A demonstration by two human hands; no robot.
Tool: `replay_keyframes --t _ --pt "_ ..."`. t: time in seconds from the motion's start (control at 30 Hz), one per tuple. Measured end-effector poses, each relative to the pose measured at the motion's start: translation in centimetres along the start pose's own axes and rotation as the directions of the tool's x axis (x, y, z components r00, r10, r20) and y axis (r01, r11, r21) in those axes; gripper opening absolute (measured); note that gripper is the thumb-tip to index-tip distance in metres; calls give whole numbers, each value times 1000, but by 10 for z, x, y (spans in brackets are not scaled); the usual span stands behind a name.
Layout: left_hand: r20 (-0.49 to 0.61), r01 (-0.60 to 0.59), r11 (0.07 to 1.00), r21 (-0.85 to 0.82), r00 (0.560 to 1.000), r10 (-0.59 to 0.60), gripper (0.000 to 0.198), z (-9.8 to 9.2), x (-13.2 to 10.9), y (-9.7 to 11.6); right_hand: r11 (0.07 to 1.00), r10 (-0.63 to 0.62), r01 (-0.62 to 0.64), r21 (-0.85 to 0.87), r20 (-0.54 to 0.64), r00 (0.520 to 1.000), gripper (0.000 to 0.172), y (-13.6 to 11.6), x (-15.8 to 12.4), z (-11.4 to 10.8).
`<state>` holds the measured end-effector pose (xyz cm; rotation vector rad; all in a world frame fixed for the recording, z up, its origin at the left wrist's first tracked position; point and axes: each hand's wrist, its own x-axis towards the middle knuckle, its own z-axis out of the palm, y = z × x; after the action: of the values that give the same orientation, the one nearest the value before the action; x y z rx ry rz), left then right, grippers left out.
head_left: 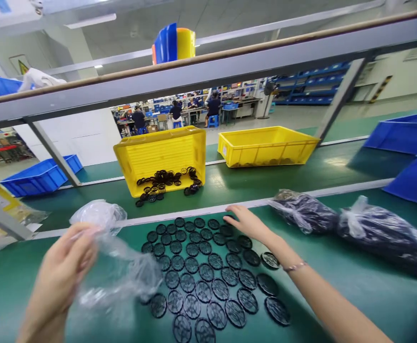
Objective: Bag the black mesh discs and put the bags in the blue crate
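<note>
My left hand (65,262) is closed on a clear plastic bag (133,274), which hangs, crumpled and smeared by motion, to the right of my fingers. My right hand (247,221) reaches over the far right corner of a spread of black round spoked discs (206,271). Its fingers and thumb are apart, close to a disc partly covered by them; whether they touch it I cannot tell. The discs lie flat in loose rows on the green table (319,290). Behind my left hand sits a bunched pile of clear bags (99,214).
A tilted yellow bin (162,150) spills black discs beyond the table's pale edge strip. Another yellow bin (265,150) stands right of it. Two tied bags of dark parts (304,209) lie at right, near blue bins (408,136). A shelf rail (208,62) crosses above.
</note>
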<state>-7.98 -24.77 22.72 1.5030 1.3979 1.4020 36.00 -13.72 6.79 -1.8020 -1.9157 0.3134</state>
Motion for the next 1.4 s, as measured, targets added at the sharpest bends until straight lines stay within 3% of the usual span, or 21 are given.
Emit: replay_keyframes --t 0.07,0.1,0.17,0.23,0.27,0.3,0.37,0.4,0.47,0.53,0.6,0.63,0.77,0.87,0.97,1.13,1.2,1.3,1.4 --pt "188 -64 998 2 980 63 33 29 18 9 994 -81 94 59 -180 980 49 -48 -18 -20" --pt "245 -134 989 60 963 115 32 44 26 15 978 -150 189 92 -323 934 42 -77 -31 -32" --pt "326 -329 935 132 905 273 25 72 38 28 882 -369 467 56 -536 760 25 -134 -58 -55" --pt "401 -471 868 157 834 380 22 95 42 43 687 -663 719 -101 -491 565 24 -178 -79 -69" --pt "440 -521 839 157 798 413 21 104 42 50 630 -740 756 -178 -431 516 27 -192 -84 -72" --pt "474 -561 814 148 763 440 20 111 41 56 615 -776 752 -237 -348 525 28 -200 -85 -73" --pt "508 -636 760 134 703 498 18 118 39 63 652 -753 691 -310 -166 637 31 -199 -81 -72" --pt "501 -672 729 134 680 535 17 119 40 63 679 -717 660 -323 -96 691 33 -190 -79 -72" --pt "441 -721 672 169 665 603 17 117 47 58 722 -669 624 -300 -70 740 33 -163 -84 -78" --pt "336 -715 663 220 694 637 17 114 57 48 812 -580 528 -248 -243 777 30 -130 -103 -86" --pt "200 -666 710 230 746 635 16 110 69 38 925 -380 334 -180 -421 824 27 -99 -132 -89" --pt "136 -636 742 212 771 622 16 108 73 34 964 -265 221 -149 -452 852 26 -84 -149 -85" --pt "1 -571 814 104 819 574 16 105 78 30 983 4 -44 -178 -220 976 33 -39 -208 -40" --pt "10 -575 814 79 817 576 15 110 73 31 947 70 -114 -301 -155 985 36 -23 -235 1" --pt "44 -576 811 102 817 575 16 115 66 30 930 75 -125 -344 -155 985 37 -20 -246 24" --pt "82 -559 813 163 829 553 15 116 62 24 943 218 -227 -241 -63 974 42 -21 -237 20" --pt "77 -550 818 168 835 545 14 113 62 23 939 258 -268 -217 -76 963 42 -21 -226 15" --pt "76 -541 823 175 840 537 14 111 63 23 936 245 -265 -231 -112 963 44 -19 -208 14" --pt "78 -533 827 180 846 528 15 108 64 22 933 231 -239 -268 -63 971 43 -16 -195 19"
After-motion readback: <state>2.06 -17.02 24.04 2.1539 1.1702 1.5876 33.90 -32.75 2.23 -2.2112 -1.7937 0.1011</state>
